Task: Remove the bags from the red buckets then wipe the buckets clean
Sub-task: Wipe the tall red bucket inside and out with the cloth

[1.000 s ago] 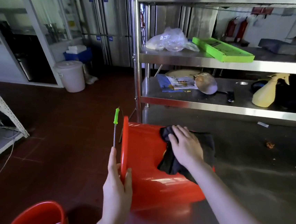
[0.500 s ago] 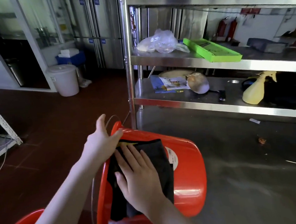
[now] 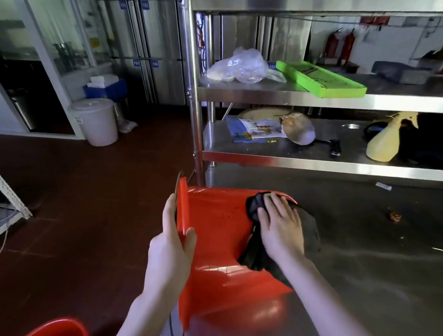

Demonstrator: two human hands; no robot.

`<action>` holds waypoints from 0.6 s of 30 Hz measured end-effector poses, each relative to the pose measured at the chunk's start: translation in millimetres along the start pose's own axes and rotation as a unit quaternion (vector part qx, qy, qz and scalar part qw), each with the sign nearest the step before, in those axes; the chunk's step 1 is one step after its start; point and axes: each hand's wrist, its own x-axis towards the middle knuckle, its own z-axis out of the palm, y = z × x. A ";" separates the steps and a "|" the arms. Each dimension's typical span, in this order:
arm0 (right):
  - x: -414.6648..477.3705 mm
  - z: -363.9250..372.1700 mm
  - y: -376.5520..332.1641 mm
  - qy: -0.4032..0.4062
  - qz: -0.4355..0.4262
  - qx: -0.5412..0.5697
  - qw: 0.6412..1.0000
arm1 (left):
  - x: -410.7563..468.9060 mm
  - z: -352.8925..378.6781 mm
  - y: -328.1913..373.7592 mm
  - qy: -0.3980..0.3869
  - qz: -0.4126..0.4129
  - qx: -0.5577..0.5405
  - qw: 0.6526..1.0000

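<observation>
Right hand (image 3: 280,230) presses cloth (image 3: 253,259) — red bucket (image 3: 215,230).

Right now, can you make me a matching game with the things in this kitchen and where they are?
Things:
1. dark cloth
2. green tray
3. white lidded bucket
4. yellow spray bottle

Places:
A. on the floor
B. on the lowest shelf, just above the table
C. pressed on the red bucket by the right hand
D. on the middle shelf, beside the clear bag

Pairs: 1-C, 2-D, 3-A, 4-B.
</observation>
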 end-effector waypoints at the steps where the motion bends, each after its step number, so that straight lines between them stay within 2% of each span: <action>1: 1.0 0.1 -20.5 0.001 -0.035 0.011 0.999 | -1.4 1.2 -0.4 0.002 0.007 0.004 1.000; 5: -15.4 9.1 -108.0 -0.036 -0.219 0.034 0.974 | -3.9 -4.0 -9.4 0.013 0.005 0.000 1.000; 8: -24.5 6.0 -116.0 -0.030 -0.225 0.072 0.971 | -4.1 -21.0 -18.0 0.012 0.009 -0.004 1.000; 10: -19.6 1.6 -91.1 -0.015 -0.187 0.070 0.980 | -8.6 -28.8 -21.8 0.003 0.018 -0.003 1.000; 13: 6.0 -5.9 -25.9 -0.051 -0.032 0.036 0.998 | -21.6 -31.6 -24.0 -0.010 -0.002 -0.022 1.000; 16: 24.6 -22.7 35.7 -0.137 0.119 0.092 0.979 | -34.9 -30.9 -28.4 -0.011 0.004 -0.020 1.000; 18: 26.5 -25.1 44.1 -0.159 0.160 0.083 0.971 | -41.1 -29.2 -33.1 -0.002 0.013 -0.012 1.000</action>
